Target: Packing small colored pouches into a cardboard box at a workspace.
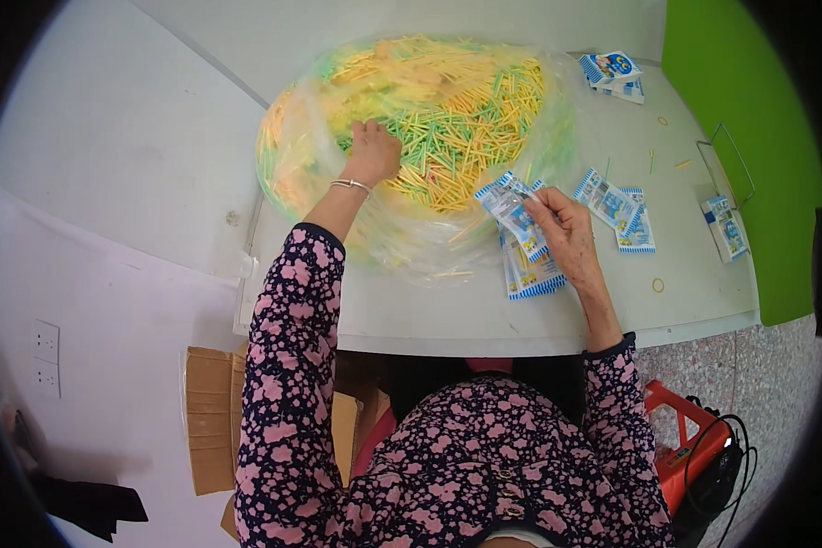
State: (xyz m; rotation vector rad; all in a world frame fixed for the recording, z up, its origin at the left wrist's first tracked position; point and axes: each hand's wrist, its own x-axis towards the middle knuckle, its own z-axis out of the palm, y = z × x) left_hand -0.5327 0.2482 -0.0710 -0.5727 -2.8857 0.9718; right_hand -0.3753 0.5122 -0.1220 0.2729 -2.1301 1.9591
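Where table [411, 324] ends, speckled floor [767, 384] shows.

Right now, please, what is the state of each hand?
Left hand: curled, at the thin yellow-and-green sticks; whether it holds any cannot be told.
Right hand: closed, holding a blue-and-white packet.

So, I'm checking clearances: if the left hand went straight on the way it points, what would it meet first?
Most likely the green and yellow sticks heaped in the clear plastic bag; how deep the left hand sits is hard to tell.
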